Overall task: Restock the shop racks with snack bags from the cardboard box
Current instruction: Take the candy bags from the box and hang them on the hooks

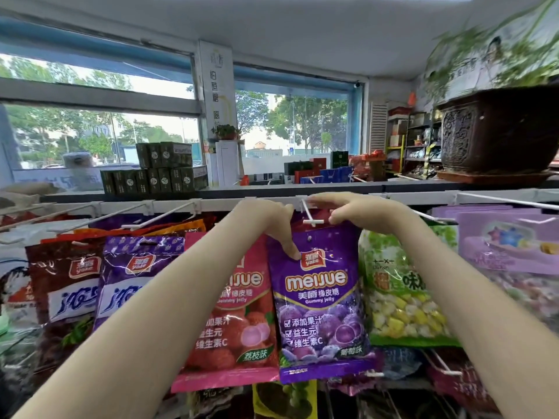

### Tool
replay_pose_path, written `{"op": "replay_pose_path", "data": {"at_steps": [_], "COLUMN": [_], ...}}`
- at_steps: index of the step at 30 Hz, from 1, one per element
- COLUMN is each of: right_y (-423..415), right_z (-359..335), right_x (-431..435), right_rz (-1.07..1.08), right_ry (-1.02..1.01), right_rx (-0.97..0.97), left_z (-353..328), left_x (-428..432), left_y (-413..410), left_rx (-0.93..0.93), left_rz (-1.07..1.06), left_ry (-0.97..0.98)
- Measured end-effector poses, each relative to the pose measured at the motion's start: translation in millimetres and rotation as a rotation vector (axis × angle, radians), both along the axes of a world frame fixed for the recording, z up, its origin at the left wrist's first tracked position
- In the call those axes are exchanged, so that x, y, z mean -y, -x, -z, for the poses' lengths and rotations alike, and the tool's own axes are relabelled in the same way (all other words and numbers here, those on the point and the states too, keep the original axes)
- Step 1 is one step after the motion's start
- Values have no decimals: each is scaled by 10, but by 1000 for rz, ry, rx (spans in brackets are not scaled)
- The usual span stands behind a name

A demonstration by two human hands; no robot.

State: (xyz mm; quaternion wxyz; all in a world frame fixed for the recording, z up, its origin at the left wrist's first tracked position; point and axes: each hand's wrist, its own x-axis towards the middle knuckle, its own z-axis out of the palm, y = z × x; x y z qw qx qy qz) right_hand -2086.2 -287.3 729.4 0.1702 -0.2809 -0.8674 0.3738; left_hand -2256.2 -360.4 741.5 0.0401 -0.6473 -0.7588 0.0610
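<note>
**Lower tier, nearest.** A yellow bag (284, 400) hangs below the top row, partly cut off by the lower edge of the view. White peg ends project to its right.

**Top tier.** The purple gummy bag (320, 297) hangs in front of this row, held up by both hands. Its left edge overlaps a pink lychee bag (239, 313). A green bag (402, 297) sits just beside its right edge. Further left hang a purple bag (127, 276) and a dark red bag (63, 282). Lilac bags (508, 243) hang at far right.

**Obstruction.** The white peg (308, 211) projects from the rail (181, 204) toward the viewer and ends in a short crossbar. The crossbar lies just above the top edge of the purple gummy bag, and the bag's punched hole is below it, not on the peg. A red bag already hangs behind on this peg.

**Far.** Dark green boxes (157, 170) are stacked on the shelf top at left. A dark carved plant pot (499, 131) stands at right. Beyond is the shop window (90, 122).

**Hand pose.** Both forearms reach up and forward.
- The left hand (272, 222) grips the bag's upper left: the thumb presses the front beside the logo, and the fingers are hidden behind.
- The right hand (348, 210) pinches the upper right corner, with the upper fingers extended toward the peg.
</note>
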Motion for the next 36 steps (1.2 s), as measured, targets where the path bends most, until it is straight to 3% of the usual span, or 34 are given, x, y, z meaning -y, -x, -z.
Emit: {"op": "replay_pose_path", "data": {"at_steps": [2,4,6,14,22,30,36], "right_y": [75,183,305,565,548,352,206], "right_z": [-121,-145,-110,-2,16,-20,-47], "right_x": [-88,-201,-280,-491,-443,-255,-84], "right_rz": [142,251,262,243,204,166,134], "right_ry": [-168,-360,-419,-303,-379,-26,-26], "right_rx": [-19,91,208,291,362,254,297], "left_z": [-67,-103,-113,-33,-44,-40,-35], "left_x": [-103,-161,-182,-236,-252,-217,-188], "left_y": [0,-12,-28,74,67,86,61], "left_rx": [91,213,286,355,349,370,230], "left_rz": [-45,-85,-106,-101,-43,69,150], "left_ry": [127,203,227,211,198,161,111]}}
